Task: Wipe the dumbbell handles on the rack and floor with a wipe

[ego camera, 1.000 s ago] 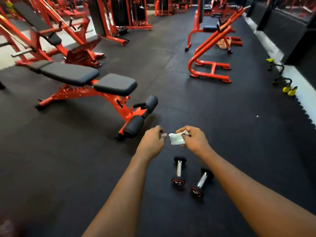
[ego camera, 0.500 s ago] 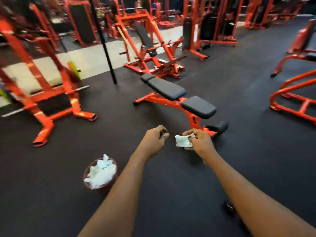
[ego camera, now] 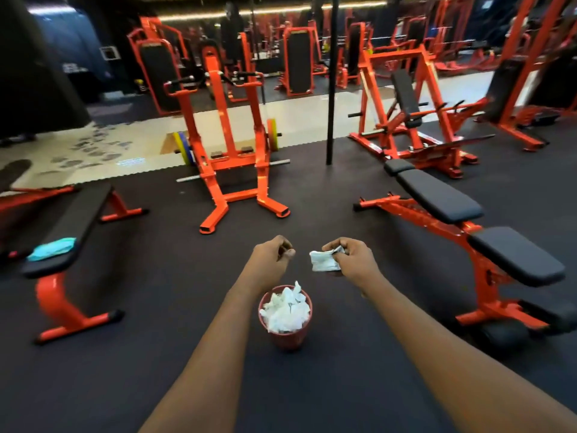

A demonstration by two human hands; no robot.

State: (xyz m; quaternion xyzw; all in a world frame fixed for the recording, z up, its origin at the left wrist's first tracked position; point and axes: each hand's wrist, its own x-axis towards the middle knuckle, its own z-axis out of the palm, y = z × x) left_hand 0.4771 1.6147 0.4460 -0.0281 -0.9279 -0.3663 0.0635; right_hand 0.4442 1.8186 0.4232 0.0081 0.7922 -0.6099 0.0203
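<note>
My right hand [ego camera: 351,257] pinches a crumpled white wipe [ego camera: 323,261] in front of me, above the dark rubber floor. My left hand [ego camera: 271,256] hangs beside it with its fingers curled and nothing in them. A gap separates the two hands. Just below them, between my forearms, a red bin [ego camera: 285,334] stands on the floor, filled with crumpled white wipes [ego camera: 285,310]. No dumbbell and no rack is in view.
An orange adjustable bench [ego camera: 452,214] stands close on the right. A flat black bench [ego camera: 71,226] with a turquoise cloth [ego camera: 51,249] is on the left. An orange plate-loaded machine [ego camera: 234,157] and a black pole [ego camera: 332,79] stand ahead.
The view has swung left: the two dumbbells have left the frame and the red bin now sits centred below my hands. Both hands keep their pose, the wipe still in my right.
</note>
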